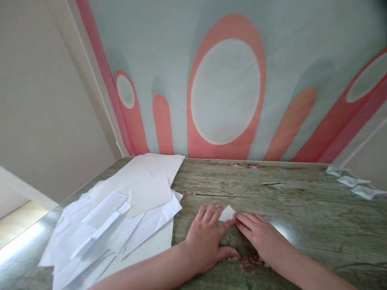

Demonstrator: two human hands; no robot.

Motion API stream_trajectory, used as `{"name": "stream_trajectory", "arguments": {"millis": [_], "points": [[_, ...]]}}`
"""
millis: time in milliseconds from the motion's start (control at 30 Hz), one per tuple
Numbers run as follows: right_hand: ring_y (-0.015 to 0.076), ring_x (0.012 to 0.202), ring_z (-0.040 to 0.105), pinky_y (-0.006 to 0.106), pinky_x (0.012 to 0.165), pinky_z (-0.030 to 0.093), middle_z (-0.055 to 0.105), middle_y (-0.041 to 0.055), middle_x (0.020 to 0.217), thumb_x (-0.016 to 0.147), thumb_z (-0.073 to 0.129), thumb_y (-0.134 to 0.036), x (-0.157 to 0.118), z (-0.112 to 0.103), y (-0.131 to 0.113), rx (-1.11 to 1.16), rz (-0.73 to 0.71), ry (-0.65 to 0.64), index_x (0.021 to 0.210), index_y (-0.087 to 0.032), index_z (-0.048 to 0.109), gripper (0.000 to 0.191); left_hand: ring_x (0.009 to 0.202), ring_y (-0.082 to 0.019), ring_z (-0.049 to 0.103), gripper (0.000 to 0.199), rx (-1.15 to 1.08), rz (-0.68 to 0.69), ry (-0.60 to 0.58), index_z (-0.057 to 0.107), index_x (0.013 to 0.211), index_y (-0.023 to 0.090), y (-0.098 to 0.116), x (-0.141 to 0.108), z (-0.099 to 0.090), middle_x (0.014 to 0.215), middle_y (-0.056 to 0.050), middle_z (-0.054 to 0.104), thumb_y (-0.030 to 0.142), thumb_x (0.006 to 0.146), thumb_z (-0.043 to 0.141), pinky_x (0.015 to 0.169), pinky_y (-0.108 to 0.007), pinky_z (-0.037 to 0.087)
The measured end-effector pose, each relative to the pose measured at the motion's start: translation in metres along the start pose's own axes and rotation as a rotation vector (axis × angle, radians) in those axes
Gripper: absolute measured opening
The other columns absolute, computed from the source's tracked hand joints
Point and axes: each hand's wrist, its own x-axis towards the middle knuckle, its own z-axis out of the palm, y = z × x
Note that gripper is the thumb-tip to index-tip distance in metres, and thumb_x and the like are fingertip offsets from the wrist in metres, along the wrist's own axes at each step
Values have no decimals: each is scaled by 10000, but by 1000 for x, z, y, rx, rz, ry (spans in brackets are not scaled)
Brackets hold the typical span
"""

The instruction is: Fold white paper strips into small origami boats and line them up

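Note:
A small folded white paper [227, 213] lies on the wood-patterned table, between my two hands. My left hand [207, 239] rests with spread fingers at the paper's left and lower edge, its index finger touching it and its thumb on the table. On the other side, my right hand [256, 231] has its fingers together, with the fingertips pressed on the paper's right corner. Part of the paper is hidden under the fingers.
A spread pile of white sheets and folded papers [151, 193] covers the table's left side. Several small folded white papers [365, 192] sit at the right back edge. Behind the table [302, 201] stands a wall with a pink and grey-green pattern [225, 151].

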Motion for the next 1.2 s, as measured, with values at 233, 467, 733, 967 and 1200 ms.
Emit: {"name": "stream_trajectory", "arguments": {"millis": [233,467,733,967,1200], "points": [[210,962,542,380,883,424,629,90,1080,777,514,-78,0,-1,-2,7,13,-16,1058,-129,617,304,1336,-314,169,621,51,-50,-43,450,1297,257,3,0,-8,1414,-99,331,651,837,311,1049,-503,200],[206,1009,529,384,917,402,616,80,1124,780,498,-65,-1,-3,-1,51,60,-66,1098,-158,604,348,1339,-300,175,653,108,-63,-90,494,1267,198,2,-1,-11,1377,-135,385,653,814,377,1064,-474,194],[211,1057,513,396,936,391,584,72,1197,775,486,-59,-2,-4,2,72,52,-138,1151,-171,576,403,1321,-304,217,599,49,-118,-32,510,1241,199,-7,-15,-10,1310,-104,463,615,818,424,1061,-465,211],[228,1093,501,385,923,428,558,91,1238,732,483,-50,-8,-10,1,97,81,-141,1190,-151,556,475,1262,-293,314,476,-38,-137,28,541,1174,147,-4,-12,-3,1218,-116,514,484,841,491,1054,-437,244],[224,1158,464,388,941,441,502,74,1307,732,418,20,-28,-7,-12,75,146,-114,1263,-164,492,566,1100,-230,459,391,-312,-132,176,452,1185,200,-10,-11,12,1181,-62,519,309,824,553,984,-404,338]]}}
